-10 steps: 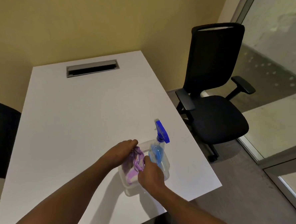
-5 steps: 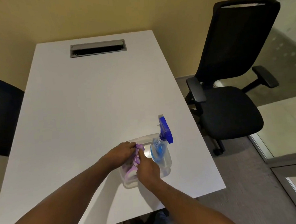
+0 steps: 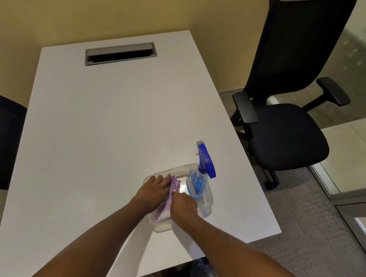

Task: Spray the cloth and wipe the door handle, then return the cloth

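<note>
A clear plastic tub (image 3: 205, 209) sits near the front right of the white table (image 3: 113, 132). Inside it lies a purple cloth (image 3: 174, 185), bunched up, and a spray bottle (image 3: 198, 180) with blue liquid and a blue trigger head, leaning at the tub's right end. My left hand (image 3: 153, 192) lies flat on the cloth's left side, pressing it into the tub. My right hand (image 3: 183, 207) pinches the cloth from the near side. Much of the cloth is hidden under both hands. No door handle is in view.
A grey cable slot (image 3: 120, 53) is set into the table's far end. A black office chair (image 3: 283, 110) stands to the right, close to the table edge. Another dark chair (image 3: 0, 138) is at the left. Glass partitions run along the right.
My left hand has flattened onto the cloth, pushing it lower into the tub. My right hand stays pinched on it. My head has moved closer and tilted down.
</note>
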`<state>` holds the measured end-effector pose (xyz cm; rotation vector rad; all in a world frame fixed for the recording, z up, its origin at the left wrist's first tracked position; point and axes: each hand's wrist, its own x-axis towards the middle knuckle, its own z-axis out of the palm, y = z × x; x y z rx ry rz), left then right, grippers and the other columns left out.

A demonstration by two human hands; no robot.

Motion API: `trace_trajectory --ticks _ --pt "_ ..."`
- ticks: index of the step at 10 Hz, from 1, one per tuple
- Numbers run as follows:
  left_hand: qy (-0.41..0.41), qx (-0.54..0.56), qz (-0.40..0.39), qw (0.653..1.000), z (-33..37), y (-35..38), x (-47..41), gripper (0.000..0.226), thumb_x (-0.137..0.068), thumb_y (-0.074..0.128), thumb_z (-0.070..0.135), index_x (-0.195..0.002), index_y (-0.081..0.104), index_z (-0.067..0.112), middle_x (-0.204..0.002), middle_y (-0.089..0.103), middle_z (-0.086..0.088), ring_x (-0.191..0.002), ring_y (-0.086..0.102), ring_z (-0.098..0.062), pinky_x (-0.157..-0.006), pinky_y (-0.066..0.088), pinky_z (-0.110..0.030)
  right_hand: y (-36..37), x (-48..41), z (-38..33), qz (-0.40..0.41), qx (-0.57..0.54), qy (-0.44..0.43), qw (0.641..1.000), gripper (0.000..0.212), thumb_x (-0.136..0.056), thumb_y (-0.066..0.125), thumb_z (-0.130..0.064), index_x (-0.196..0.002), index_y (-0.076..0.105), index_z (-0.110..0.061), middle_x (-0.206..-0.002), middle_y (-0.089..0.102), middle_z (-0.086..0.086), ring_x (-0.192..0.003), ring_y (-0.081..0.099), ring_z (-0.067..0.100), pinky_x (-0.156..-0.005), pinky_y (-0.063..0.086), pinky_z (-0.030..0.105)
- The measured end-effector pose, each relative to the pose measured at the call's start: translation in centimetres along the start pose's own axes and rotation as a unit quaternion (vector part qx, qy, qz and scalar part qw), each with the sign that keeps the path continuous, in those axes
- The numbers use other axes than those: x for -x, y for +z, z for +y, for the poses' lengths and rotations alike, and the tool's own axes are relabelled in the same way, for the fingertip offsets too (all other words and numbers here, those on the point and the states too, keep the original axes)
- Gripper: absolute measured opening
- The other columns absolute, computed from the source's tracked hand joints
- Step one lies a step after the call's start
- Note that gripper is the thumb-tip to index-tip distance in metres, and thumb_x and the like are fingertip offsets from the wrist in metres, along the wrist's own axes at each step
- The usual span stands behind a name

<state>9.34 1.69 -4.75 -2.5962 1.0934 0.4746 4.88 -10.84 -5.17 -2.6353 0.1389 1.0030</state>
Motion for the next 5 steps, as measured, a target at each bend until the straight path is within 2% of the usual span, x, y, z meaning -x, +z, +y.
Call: trace_trajectory --ticks 2,3,4,5 --pt "-0.034 0.015 0.029 0.999 -0.1 -0.4 1.2 0.051 -0.097 0.041 0.027 -0.145 0.029 0.013 -0.156 0.020 -0.014 -0.128 0.035 -0.034 -0.102 0.031 -0.043 -0.1 0.7 0.4 0.037 0.094 -0.026 0.995 0.029 -0.095 0.060 -0.022 -0.122 0.055 -0.010 -0.119 0.064 0.009 -0.111 0.061 0.025 -0.096 0.048 0.034" --pt "-0.056 0.055 0.077 0.994 -0.2 -0.9 2.0 0.045 -0.097 0.039 0.029 -0.139 0.040 0.015 -0.149 0.035 -0.013 -0.121 0.044 -0.031 -0.096 0.036 -0.038 0.5 1.5 0.6 0.074 0.114 -0.039 0.990 0.027 -0.095 0.060 -0.023 -0.119 0.056 -0.011 -0.116 0.065 0.009 -0.108 0.062 0.025 -0.096 0.047 0.034" --pt "-0.084 0.116 0.094 0.985 -0.2 -1.2 3.0 0.046 -0.098 0.035 0.033 -0.139 0.043 0.015 -0.147 0.041 -0.014 -0.122 0.045 -0.032 -0.097 0.037 -0.039 1.1 2.6 0.8 0.127 0.130 -0.060 0.982 0.031 -0.094 0.062 -0.027 -0.120 0.056 -0.011 -0.116 0.065 0.009 -0.108 0.062 0.026 -0.100 0.047 0.038" --pt "-0.119 0.154 0.093 0.976 -0.1 -1.2 3.5 0.066 -0.097 0.007 0.052 -0.145 0.035 0.017 -0.152 0.033 -0.010 -0.132 0.036 -0.030 -0.105 0.030 -0.040 1.9 3.3 1.2 0.192 0.084 -0.060 0.976 0.031 -0.095 0.057 -0.037 -0.118 0.058 -0.015 -0.112 0.067 0.005 -0.105 0.063 0.022 -0.101 0.045 0.037"
